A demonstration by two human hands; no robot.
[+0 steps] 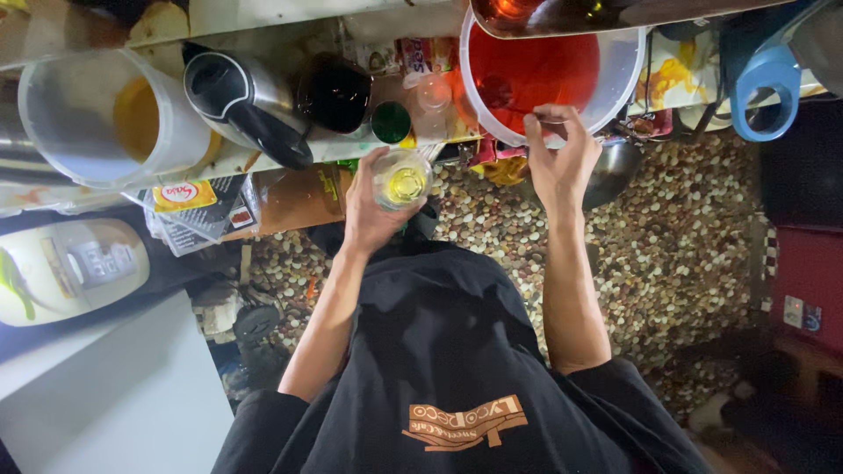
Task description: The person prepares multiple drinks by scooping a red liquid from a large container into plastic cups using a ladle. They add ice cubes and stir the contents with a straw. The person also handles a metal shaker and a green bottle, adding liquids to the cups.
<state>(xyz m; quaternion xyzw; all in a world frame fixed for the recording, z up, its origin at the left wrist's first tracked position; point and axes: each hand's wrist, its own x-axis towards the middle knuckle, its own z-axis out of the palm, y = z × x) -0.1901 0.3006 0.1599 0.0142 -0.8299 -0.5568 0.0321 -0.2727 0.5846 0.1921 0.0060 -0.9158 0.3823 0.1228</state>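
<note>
My left hand (369, 211) holds a clear plastic cup (402, 179) with a little yellow liquid at its bottom, close to the counter edge. My right hand (555, 156) is up at the near rim of a large white bucket (619, 83) filled with red liquid, fingers pinched together on the rim or on something small there; what they hold is too small to tell. The two hands are about a hand's width apart.
On the counter stand a white bucket (79, 114) with yellow liquid, a steel and black jug (246, 101), a dark bottle (334, 92), a green cap (391, 121) and packets (189, 206). A blue-handled jug (764, 88) hangs at right. Pebble floor (685, 237) lies below.
</note>
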